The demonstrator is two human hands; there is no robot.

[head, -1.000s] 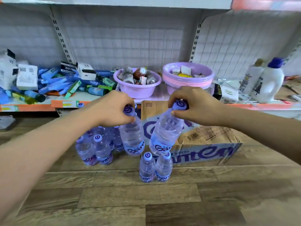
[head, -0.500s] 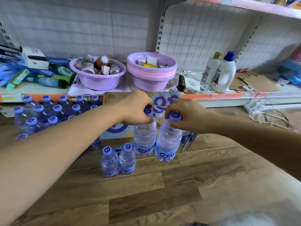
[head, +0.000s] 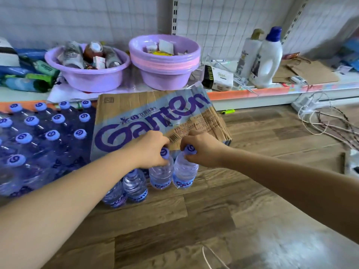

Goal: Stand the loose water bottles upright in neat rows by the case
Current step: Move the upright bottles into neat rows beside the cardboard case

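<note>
Bottles coming down in a pair: left hand (head: 153, 152) clamped on one cap (head: 164, 153), right hand (head: 202, 150) pinching the other, both bottles upright just beside two standing ones (head: 134, 183), extending the row in front of the case (head: 155, 121) on the floor.

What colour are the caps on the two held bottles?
Purple caps, seen in the head view.

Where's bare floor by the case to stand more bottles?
Free: the wood floor right of the bottle in the right hand, toward the cables, and in front of the four bottles. Crowded: left of the case, packed with standing bottles.
</note>
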